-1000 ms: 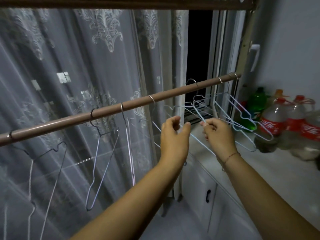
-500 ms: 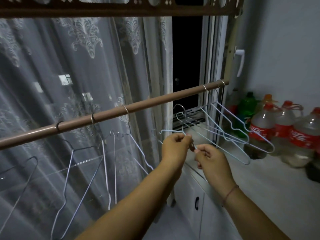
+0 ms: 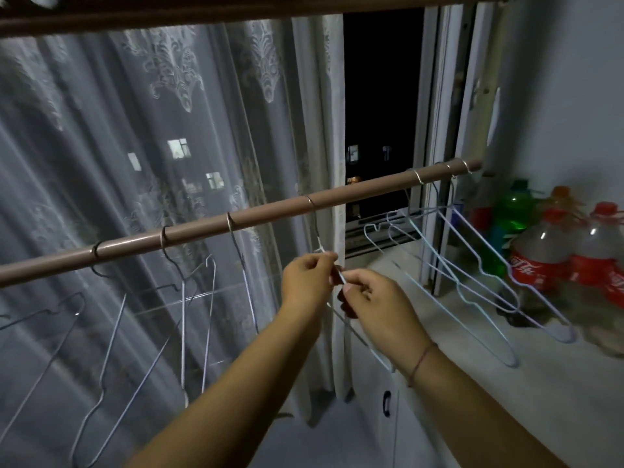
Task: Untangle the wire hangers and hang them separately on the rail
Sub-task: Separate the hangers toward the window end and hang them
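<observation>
A brown rail [image 3: 270,216] slants across the view, higher on the right. Several wire hangers hang on it. My left hand [image 3: 307,282] and my right hand [image 3: 374,298] both pinch one thin wire hanger [image 3: 315,231] just below the rail; its hook sits over the rail at the middle. Its lower wire runs down behind my right wrist. Three grey hangers [image 3: 199,319] hang apart to the left. A bunch of pale blue hangers [image 3: 466,271] hangs crossed together at the rail's right end.
A sheer patterned curtain [image 3: 152,136] hangs behind the rail, with a dark open window [image 3: 381,106] beside it. Several cola bottles [image 3: 540,261] and a green bottle [image 3: 513,211] stand on the white counter [image 3: 489,359] at right, above a cabinet door [image 3: 378,410].
My hands moved left from the blue bunch with one hanger. Its hook was off the rail half a second ago and now sits over the rail in the gap.
</observation>
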`<move>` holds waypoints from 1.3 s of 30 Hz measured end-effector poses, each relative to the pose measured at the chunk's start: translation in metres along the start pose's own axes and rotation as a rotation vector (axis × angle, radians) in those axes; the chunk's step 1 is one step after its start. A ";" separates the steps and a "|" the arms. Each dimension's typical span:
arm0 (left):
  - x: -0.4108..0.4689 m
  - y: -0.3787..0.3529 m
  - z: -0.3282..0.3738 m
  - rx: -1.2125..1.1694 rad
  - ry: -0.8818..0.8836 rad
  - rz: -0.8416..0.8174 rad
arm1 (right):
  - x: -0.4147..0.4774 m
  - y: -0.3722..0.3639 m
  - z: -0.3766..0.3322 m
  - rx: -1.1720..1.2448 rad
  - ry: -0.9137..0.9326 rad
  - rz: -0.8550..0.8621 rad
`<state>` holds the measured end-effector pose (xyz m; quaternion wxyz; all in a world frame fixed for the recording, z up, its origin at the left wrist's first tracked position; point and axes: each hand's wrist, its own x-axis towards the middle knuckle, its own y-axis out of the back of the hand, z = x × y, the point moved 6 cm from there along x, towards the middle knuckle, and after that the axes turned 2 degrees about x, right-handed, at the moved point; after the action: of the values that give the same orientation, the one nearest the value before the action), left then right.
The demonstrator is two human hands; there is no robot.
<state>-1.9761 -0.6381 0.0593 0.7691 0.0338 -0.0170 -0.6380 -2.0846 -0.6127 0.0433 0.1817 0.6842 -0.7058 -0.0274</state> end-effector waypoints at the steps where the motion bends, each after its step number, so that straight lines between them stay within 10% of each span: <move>1: -0.003 0.000 -0.002 0.014 0.001 -0.012 | -0.003 0.003 0.000 -0.045 0.023 0.006; 8: -0.001 0.005 -0.009 -0.002 0.042 -0.069 | 0.010 0.106 -0.021 -0.366 0.227 0.547; 12: -0.007 0.008 -0.009 0.008 -0.020 0.055 | 0.039 0.111 0.028 -0.414 -0.114 0.339; 20: -0.009 -0.035 0.026 0.119 -0.323 -0.010 | 0.062 0.086 0.032 -0.215 -0.043 0.266; 39: 0.049 -0.076 -0.029 -0.073 0.208 -0.177 | 0.089 0.055 0.050 -0.094 -0.119 0.182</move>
<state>-2.0397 -0.6991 0.0242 0.7083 0.0730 0.0890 -0.6965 -2.1518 -0.7068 0.0316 0.1729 0.6050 -0.7726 -0.0846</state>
